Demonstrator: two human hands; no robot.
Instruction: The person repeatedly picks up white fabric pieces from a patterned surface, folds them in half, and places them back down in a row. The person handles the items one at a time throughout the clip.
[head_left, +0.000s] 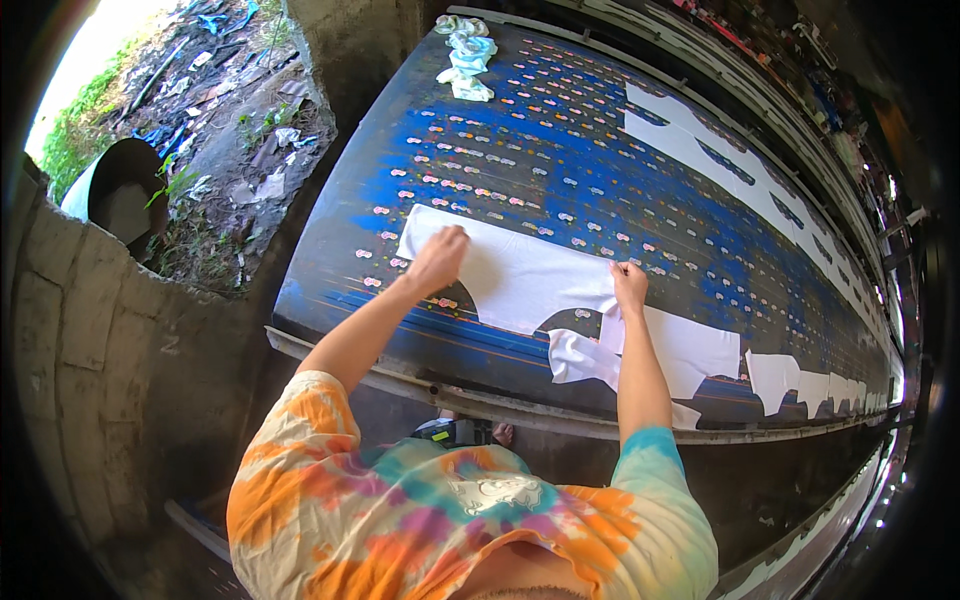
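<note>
We press a white cloth piece (520, 275) flat on the long blue table (560, 170). Left hand (438, 258) lies closed on its left part; right hand (629, 283) pins the right edge, a second piece (580, 357) hanging below. Further pieces (800, 385) already lie along the near edge, so the row looks partly laid. Bare table beyond; wall (90, 330) close at left.

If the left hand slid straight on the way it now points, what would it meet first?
The left hand lies on the white fabric piece, pointing across the blue table. Past the fabric's far edge it would probably meet only bare tabletop with small coloured marks.
</note>
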